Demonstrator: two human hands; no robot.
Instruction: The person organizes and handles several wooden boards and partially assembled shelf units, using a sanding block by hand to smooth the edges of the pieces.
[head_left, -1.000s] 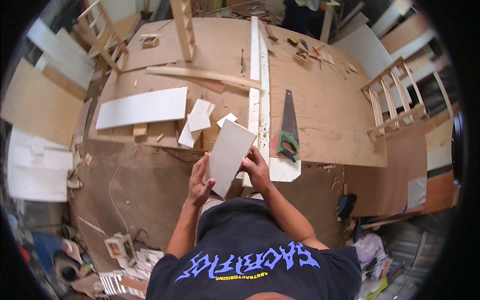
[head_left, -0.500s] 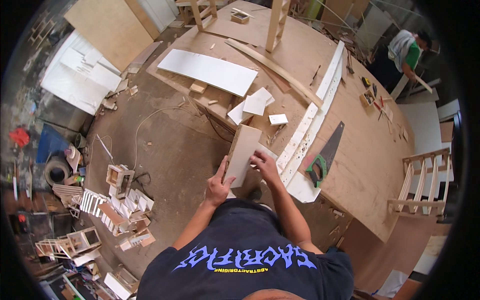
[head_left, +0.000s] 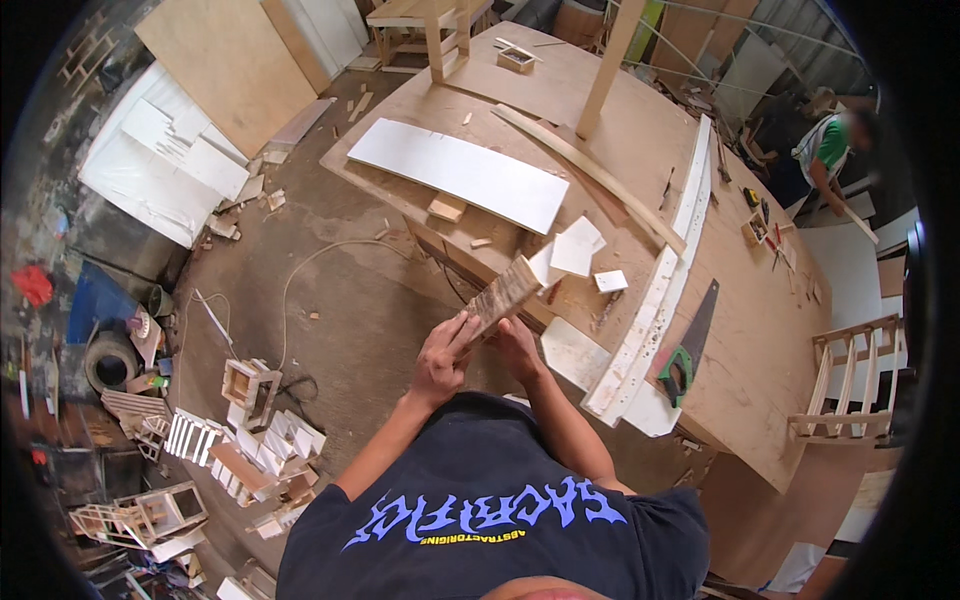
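left hand (head_left: 443, 360): clenched on wood panel (head_left: 503, 295) — lower end
right hand (head_left: 517, 345): grasping same panel; fingers partly hidden
panel: tilted, over tabletop (head_left: 740, 330) near edge; handsaw (head_left: 690, 345) apart

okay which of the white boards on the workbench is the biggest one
The long white panel lying flat at the bench's far left end. The small white offcuts near the hands are only scraps beside it.

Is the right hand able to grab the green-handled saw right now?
Probably not right away: the right hand is busy holding the wooden board with the left hand. The saw lies uncovered on the workbench, off to the right.
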